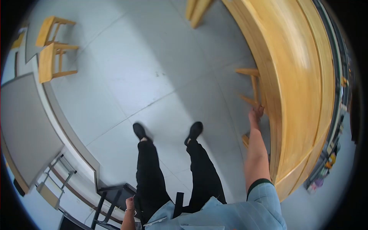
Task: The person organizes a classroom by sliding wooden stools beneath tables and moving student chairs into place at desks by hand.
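Note:
My right hand (pixel 256 113) reaches out along the side of a long wooden table (pixel 295 76). Its fingers are curled at a wooden stool (pixel 253 86) that stands partly under the table edge; the far part of the stool is hidden by the tabletop. Beside my left hip hangs my left hand (pixel 130 204), fingers drawn in, a bracelet at the wrist. I see nothing held in it. A black metal-framed chair (pixel 109 203) is right beside that hand.
Two wooden stools (pixel 48 63) stand at the upper left. Further wooden legs (pixel 198 11) show at the top. A grey-topped table (pixel 28 126) is at the left, with a metal-legged chair (pixel 51 193) below it. Shelves with small items (pixel 329 161) run behind the wooden table.

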A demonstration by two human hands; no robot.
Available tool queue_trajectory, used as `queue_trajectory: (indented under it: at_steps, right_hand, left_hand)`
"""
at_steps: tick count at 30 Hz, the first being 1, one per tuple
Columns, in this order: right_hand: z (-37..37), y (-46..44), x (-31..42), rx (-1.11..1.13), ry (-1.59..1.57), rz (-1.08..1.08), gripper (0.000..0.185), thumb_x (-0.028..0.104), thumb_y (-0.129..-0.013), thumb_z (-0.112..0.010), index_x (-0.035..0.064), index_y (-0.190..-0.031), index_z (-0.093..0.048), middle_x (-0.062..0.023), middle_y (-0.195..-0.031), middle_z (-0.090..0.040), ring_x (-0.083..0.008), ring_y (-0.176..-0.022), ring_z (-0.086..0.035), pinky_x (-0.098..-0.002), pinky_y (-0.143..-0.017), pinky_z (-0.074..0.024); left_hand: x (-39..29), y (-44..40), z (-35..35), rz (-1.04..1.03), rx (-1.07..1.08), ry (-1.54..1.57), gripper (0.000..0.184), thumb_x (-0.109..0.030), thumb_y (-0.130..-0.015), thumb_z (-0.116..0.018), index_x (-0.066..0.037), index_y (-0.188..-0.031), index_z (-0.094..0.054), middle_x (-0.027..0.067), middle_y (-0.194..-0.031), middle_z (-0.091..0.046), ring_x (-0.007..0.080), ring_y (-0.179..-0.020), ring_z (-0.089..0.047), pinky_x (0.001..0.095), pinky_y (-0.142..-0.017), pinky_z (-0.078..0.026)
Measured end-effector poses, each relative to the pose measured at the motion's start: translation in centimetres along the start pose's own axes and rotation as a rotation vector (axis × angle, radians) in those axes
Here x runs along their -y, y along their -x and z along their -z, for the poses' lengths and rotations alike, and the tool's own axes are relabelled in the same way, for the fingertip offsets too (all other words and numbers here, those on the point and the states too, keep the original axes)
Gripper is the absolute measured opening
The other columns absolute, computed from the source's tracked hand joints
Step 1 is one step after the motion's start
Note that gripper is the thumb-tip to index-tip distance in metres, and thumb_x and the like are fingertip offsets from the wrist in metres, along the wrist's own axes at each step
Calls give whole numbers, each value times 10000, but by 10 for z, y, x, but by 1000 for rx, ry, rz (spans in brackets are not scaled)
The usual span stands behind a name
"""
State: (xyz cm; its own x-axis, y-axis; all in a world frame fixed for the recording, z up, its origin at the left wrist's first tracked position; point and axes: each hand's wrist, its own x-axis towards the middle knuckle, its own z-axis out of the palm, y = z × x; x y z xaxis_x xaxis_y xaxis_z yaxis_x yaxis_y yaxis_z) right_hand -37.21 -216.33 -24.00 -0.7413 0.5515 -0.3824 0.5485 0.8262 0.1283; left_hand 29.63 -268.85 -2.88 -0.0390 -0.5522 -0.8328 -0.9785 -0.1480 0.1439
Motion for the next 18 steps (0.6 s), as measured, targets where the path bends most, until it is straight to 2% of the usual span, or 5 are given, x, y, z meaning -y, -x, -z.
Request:
queue_trajectory:
  at_steps: [5,9,10,12,18]
  right_hand:
    - [0,67,55,287,244,125,595,395,-963,-365,145,-1470,-179,-90,-1544,-93,-265,-1412,-135,-458,-1117,-217]
    - [6,161,103,312,271,491,353,214,-868,-548,35,-1171,-568,-186,-1106,-603,-349,-1038,-572,-419,-868,-482]
    - [-14,165,107,376,552,602,319,226,-866,-549,27,-1107,-611,-174,-1097,-620,-337,-1033,-582,-409,-864,-487]
    - [4,226,168,514,309,397,333,260,-860,-556,27,-1086,-630,-183,-1113,-620,-335,-1029,-589,-397,-885,-480]
    - [11,318,392,587,221,821,367,289,-821,-575,8,-1043,-650,-212,-1003,-649,-350,-979,-608,-404,-866,-476]
  left_hand:
    - [-59,-30,24,126,71,-263,416,-416,-846,-592,-35,-739,-720,158,-609,-613,261,-608,-619,371,-650,-480]
    - [-113,-110,69,88,30,-178,443,-434,-859,-562,-31,-752,-710,126,-545,-575,234,-597,-599,373,-634,-465]
    - [-129,-133,86,107,31,-61,441,-430,-865,-558,-28,-759,-708,100,-514,-536,203,-545,-562,359,-576,-446]
    - [-170,-172,131,136,19,235,441,-411,-880,-551,-14,-753,-694,23,-454,-427,116,-409,-433,312,-415,-353]
    - [-298,-265,285,51,-289,444,443,-416,-891,-551,-3,-795,-682,13,-454,-431,119,-367,-420,294,-367,-338]
